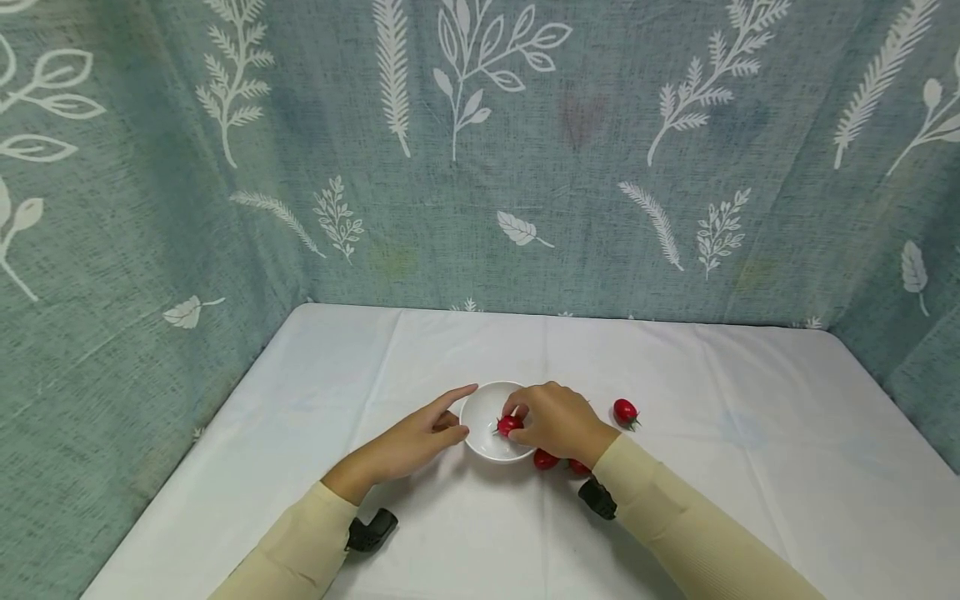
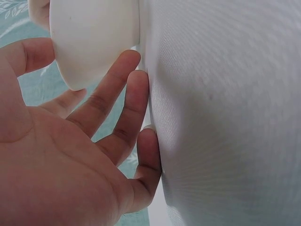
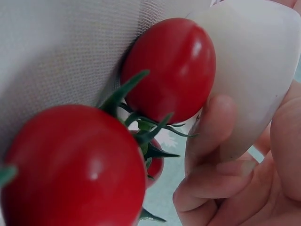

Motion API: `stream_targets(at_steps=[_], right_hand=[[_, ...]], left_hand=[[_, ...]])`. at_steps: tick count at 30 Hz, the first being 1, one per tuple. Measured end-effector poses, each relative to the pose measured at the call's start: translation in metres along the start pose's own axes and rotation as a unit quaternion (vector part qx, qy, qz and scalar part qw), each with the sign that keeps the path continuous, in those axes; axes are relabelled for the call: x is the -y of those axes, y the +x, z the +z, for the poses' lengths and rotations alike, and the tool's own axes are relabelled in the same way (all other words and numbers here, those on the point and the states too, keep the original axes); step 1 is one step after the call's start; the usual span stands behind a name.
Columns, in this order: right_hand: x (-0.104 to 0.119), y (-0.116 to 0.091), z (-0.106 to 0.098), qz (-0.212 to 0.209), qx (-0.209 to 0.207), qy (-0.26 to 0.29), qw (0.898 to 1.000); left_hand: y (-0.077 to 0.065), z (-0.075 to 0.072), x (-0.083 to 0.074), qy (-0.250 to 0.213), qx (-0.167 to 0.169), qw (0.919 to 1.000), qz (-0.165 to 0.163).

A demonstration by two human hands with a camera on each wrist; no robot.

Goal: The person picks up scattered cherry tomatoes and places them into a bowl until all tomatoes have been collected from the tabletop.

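Note:
A white bowl (image 1: 486,451) stands on the white cloth. My right hand (image 1: 562,421) reaches over its right side, and its thumb and fingertips pinch a red cherry tomato (image 1: 510,425) with a green stem inside the bowl. That tomato is hidden behind the bowl wall in the right wrist view. On the left, my left hand (image 1: 412,442) touches the bowl with index fingertip and thumb; its other fingers are loosely spread beside the bowl in the left wrist view. Close under my right hand lie two more cherry tomatoes, one (image 1: 545,459) beside the bowl, another (image 1: 578,467) near the wrist.
Another cherry tomato (image 1: 625,412) lies apart, to the right of my right hand. White cloth (image 1: 660,367) covers the table. A patterned green curtain (image 1: 480,183) hangs behind it and along both sides. Black wrist cameras (image 1: 372,531) hang below both sleeves.

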State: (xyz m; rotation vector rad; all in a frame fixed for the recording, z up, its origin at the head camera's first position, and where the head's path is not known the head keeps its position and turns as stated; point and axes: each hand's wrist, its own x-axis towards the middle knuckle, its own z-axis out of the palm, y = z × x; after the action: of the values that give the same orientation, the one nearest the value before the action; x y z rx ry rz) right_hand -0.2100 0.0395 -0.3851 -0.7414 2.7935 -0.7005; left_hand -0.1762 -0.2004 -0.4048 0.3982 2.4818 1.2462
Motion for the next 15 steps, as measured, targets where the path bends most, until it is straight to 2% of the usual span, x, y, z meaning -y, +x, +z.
stream_targets(at_steps=[9,15], right_hand=[[-0.004,-0.001,0.0,-0.006,-0.005,-0.001,1.0],[-0.007,-0.016,-0.006,-0.01,-0.051,0.012,0.999]], left_hand=[[0.001,0.0,0.002,-0.002,-0.001,1.0,-0.003],[0.002,0.0,0.002,-0.001,0.003,1.0,0.002]])
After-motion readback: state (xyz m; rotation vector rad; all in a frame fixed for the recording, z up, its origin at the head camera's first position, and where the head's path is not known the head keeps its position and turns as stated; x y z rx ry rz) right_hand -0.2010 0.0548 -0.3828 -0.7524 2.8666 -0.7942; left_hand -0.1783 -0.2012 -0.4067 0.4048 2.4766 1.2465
